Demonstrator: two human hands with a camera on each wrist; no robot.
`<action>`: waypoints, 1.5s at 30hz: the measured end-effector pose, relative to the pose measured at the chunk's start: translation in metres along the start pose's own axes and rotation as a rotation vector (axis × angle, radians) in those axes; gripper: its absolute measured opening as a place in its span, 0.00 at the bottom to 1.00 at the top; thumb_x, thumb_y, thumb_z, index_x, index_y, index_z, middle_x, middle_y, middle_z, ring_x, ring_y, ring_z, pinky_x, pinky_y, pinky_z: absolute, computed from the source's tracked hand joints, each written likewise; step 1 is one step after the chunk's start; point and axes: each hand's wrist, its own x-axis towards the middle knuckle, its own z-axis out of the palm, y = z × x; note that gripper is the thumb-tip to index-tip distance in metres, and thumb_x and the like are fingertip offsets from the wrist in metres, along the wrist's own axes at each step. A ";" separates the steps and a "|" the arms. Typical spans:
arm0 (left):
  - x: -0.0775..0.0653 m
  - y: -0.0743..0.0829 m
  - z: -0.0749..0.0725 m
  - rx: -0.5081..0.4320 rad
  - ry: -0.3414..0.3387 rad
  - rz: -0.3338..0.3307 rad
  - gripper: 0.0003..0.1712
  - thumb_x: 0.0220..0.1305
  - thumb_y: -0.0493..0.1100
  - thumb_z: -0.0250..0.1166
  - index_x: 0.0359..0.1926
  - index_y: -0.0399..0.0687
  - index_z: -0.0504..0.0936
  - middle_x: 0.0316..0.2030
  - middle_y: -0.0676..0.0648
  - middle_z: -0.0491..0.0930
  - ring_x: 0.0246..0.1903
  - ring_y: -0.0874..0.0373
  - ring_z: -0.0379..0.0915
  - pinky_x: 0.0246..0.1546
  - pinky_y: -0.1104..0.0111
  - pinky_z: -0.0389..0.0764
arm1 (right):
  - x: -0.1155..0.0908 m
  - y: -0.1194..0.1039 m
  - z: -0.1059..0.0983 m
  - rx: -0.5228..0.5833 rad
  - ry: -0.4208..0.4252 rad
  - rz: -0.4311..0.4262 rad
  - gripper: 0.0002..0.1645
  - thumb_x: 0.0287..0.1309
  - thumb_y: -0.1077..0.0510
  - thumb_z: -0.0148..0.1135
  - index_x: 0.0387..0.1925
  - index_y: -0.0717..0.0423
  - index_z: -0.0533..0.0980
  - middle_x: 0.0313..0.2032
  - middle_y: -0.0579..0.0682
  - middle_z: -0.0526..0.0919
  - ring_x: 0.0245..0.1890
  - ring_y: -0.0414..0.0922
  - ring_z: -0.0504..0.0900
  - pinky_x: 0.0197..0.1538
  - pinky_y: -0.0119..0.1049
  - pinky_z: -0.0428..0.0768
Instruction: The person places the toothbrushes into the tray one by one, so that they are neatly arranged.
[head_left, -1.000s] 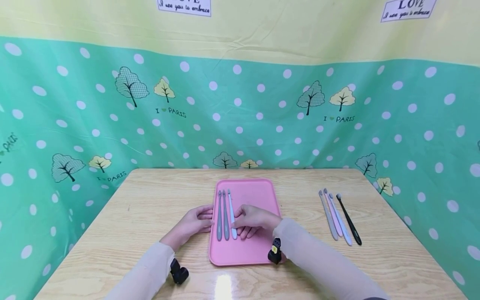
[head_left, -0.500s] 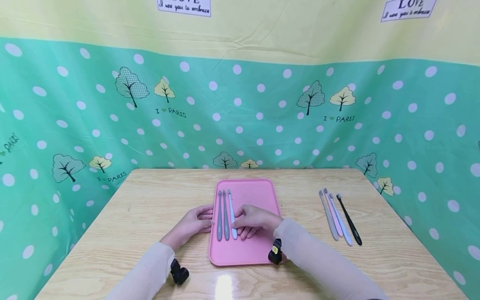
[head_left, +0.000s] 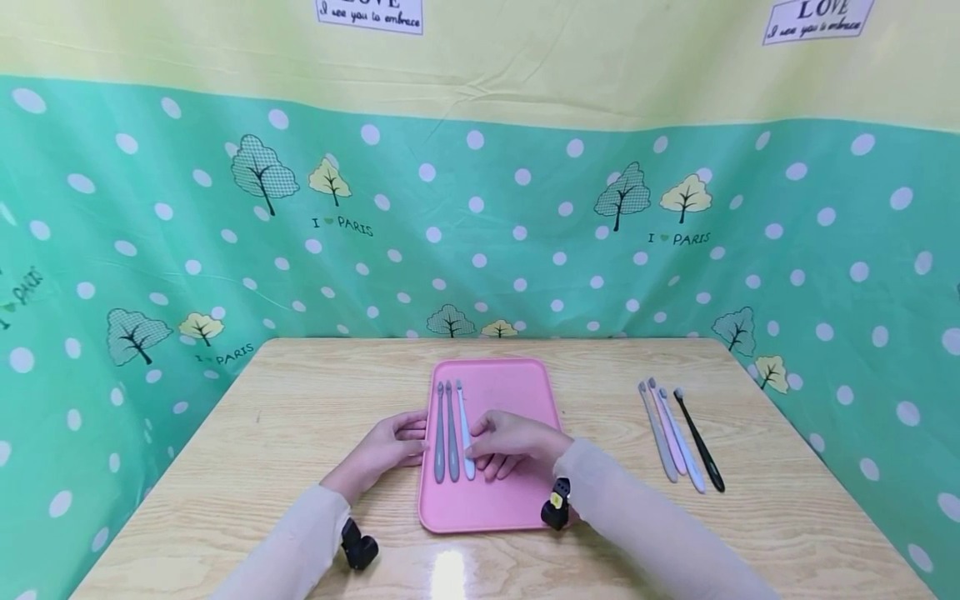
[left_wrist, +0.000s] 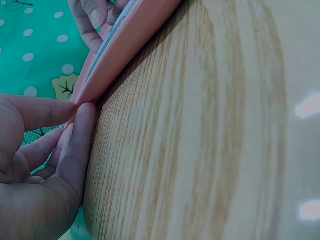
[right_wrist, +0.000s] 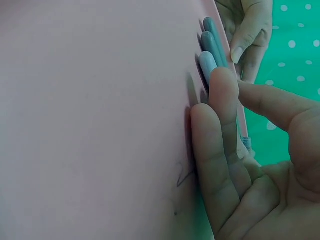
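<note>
A pink tray [head_left: 510, 508] lies on the table, with two grey toothbrushes [head_left: 439, 446] [head_left: 452, 446] and one light blue toothbrush [head_left: 470, 471] side by side along its left part. My left hand [head_left: 386, 446] is at the tray's left edge; in the left wrist view the thumb and a finger [left_wrist: 82, 130] pinch its rim. My right hand [head_left: 517, 442] is over the tray, thumb and index finger at the light blue toothbrush's handle. In the right wrist view its fingertips [right_wrist: 225, 82] cover part of that handle, while the other fingers stay loosely bent near the tray's surface.
Right of the tray, several more toothbrushes lie on the wooden table [head_left: 322, 375]: a grey one [head_left: 660, 442], a pink one [head_left: 672, 437], a light blue one [head_left: 684, 450] and a black one [head_left: 701, 446]. A green and yellow patterned curtain [head_left: 525, 275] hangs behind and beside the table.
My right hand and forearm have shifted very slightly to the right. The left hand, the tray and all the toothbrushes look unmoved.
</note>
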 end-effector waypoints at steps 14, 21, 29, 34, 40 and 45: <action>-0.002 0.002 -0.001 -0.007 -0.005 -0.012 0.35 0.66 0.28 0.63 0.72 0.36 0.64 0.59 0.36 0.73 0.53 0.48 0.77 0.50 0.62 0.86 | -0.008 0.000 -0.008 -0.019 -0.013 -0.024 0.24 0.60 0.56 0.69 0.52 0.63 0.70 0.32 0.59 0.85 0.21 0.45 0.85 0.26 0.38 0.88; -0.001 0.001 -0.001 -0.001 0.001 -0.012 0.34 0.66 0.28 0.63 0.72 0.37 0.65 0.59 0.37 0.74 0.53 0.49 0.77 0.50 0.62 0.86 | -0.020 -0.005 -0.014 -0.061 -0.008 -0.048 0.25 0.63 0.56 0.66 0.56 0.63 0.70 0.31 0.58 0.85 0.22 0.45 0.85 0.27 0.39 0.89; 0.000 0.000 0.000 -0.008 0.004 -0.002 0.34 0.66 0.28 0.63 0.71 0.36 0.66 0.58 0.37 0.74 0.52 0.49 0.78 0.49 0.62 0.86 | -0.037 -0.003 -0.024 -0.062 -0.029 -0.077 0.26 0.65 0.57 0.64 0.59 0.66 0.68 0.33 0.60 0.85 0.22 0.45 0.84 0.28 0.40 0.89; -0.001 0.000 0.000 0.006 0.002 -0.001 0.34 0.66 0.29 0.63 0.71 0.36 0.66 0.59 0.36 0.74 0.53 0.48 0.77 0.49 0.62 0.86 | -0.045 0.001 -0.033 -0.076 -0.029 -0.084 0.25 0.66 0.58 0.63 0.59 0.66 0.68 0.31 0.59 0.85 0.23 0.46 0.84 0.28 0.39 0.89; 0.002 -0.001 -0.001 0.002 -0.014 0.000 0.34 0.66 0.29 0.63 0.72 0.35 0.65 0.59 0.36 0.73 0.54 0.48 0.77 0.49 0.63 0.86 | -0.056 0.005 -0.045 -0.105 -0.013 -0.092 0.24 0.66 0.58 0.62 0.57 0.67 0.68 0.31 0.58 0.85 0.24 0.47 0.85 0.29 0.39 0.89; 0.004 -0.003 -0.002 0.002 -0.019 -0.002 0.34 0.66 0.30 0.64 0.72 0.35 0.64 0.59 0.36 0.73 0.54 0.48 0.76 0.49 0.63 0.86 | -0.065 0.009 -0.054 -0.118 -0.005 -0.110 0.25 0.66 0.58 0.61 0.58 0.68 0.67 0.31 0.58 0.85 0.25 0.48 0.85 0.30 0.41 0.89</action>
